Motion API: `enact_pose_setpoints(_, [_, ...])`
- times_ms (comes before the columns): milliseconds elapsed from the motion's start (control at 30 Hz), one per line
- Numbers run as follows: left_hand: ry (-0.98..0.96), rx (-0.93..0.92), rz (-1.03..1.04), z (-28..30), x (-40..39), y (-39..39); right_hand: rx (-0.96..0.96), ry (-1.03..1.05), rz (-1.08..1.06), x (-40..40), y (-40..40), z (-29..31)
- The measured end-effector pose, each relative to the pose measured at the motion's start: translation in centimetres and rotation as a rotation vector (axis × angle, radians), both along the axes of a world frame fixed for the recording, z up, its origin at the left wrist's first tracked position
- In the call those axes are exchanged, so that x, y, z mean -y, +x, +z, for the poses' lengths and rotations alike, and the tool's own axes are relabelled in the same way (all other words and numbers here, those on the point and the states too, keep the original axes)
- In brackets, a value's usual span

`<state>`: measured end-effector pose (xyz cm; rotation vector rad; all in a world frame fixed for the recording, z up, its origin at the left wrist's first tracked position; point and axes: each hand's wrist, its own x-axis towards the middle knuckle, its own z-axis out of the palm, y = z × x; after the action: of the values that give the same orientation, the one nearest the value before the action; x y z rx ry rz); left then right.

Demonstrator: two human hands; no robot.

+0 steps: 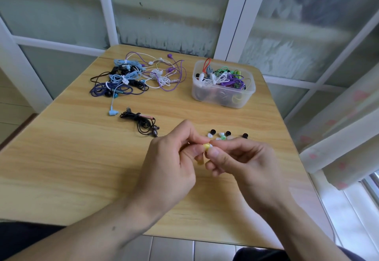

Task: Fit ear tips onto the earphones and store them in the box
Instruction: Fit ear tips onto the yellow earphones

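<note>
Left hand: your left hand (170, 158) is raised over the table (71, 158), fingers curled, thumb and forefinger pinching the yellow earbud (206, 146) from the left.
Right hand: your right hand (242, 162) meets it from the right, thumb and forefinger pinched on the same earbud; whether a tip is under those fingertips cannot be told.
Earbud: sits between both sets of fingertips, mid-table, near your edge; a second yellow bit shows just below, behind your right thumb.
Loose tips: black, white and green tips (222, 135) lie on the table just beyond your fingers.
Black earphones: coiled black earphones (143, 123) lie to the left of your left hand.
Pile: tangled earphones (137, 76) at far left.
Box: clear box (223, 94) at far right, holding coiled earphones, well apart from your hands.
</note>
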<state>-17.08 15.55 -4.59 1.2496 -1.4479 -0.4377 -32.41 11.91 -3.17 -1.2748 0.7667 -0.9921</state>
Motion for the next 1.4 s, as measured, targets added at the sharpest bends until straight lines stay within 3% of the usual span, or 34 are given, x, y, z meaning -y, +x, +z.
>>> enact_pose_setpoints(100, [-0.105, 0.177, 0.051, 0.3, 0.2, 0.1, 0.107, 0.247, 0.068, 0.0, 0.0, -0.2])
enact_pose_setpoints(167, [-0.061, 0.112, 0.015, 0.3, 0.1, 0.0, 0.141, 0.283, 0.1, 0.1, 0.1, -0.1])
enact_pose_setpoints(233, [0.065, -0.073, -0.063, 0.3, 0.1, -0.1, 0.044, 0.053, 0.073, 0.4, -0.2, -0.3])
enact_pose_setpoints(400, [0.402, -0.354, -0.167, 1.0, 0.0, 0.3, -0.362, -0.902, -0.077, 1.6, -0.9, -1.5])
enact_pose_setpoints(500, [0.597, -0.5, -0.204, 2.1, -0.2, 0.8, -0.441, -1.125, -0.076, 1.9, -0.9, -1.7])
enact_pose_setpoints(600, [0.682, -0.468, -0.238, 2.7, 0.0, 1.4, -0.453, -1.2, -0.07, 1.8, -0.8, -1.7])
enact_pose_setpoints(667, [0.657, -0.396, -0.235, 2.8, 0.2, 1.7, -0.425, -1.123, -0.081, 1.6, -0.5, -1.8])
enact_pose_setpoints(767, [0.575, -0.263, -0.203, 2.3, 0.2, 1.6, -0.352, -0.809, -0.08, 1.1, 0.1, -1.8])
enact_pose_setpoints(867, [0.465, -0.284, -0.177, 1.7, 0.0, 1.1, -0.179, -0.431, -0.076, 0.6, 0.6, -1.5])
enact_pose_setpoints(967, [0.387, -0.356, -0.145, 1.3, -0.2, 0.7, -0.064, -0.265, -0.049, 0.3, 0.9, -1.1])
enact_pose_setpoints(1133, [0.226, -0.238, -0.124, 1.2, -0.4, 0.4, -0.037, -0.178, -0.009, 0.6, 0.4, -0.8])
enact_pose_setpoints(1400, [0.108, -0.055, -0.06, 0.6, -0.3, 0.1, -0.081, -0.322, -0.089, 0.5, 0.4, -0.9])
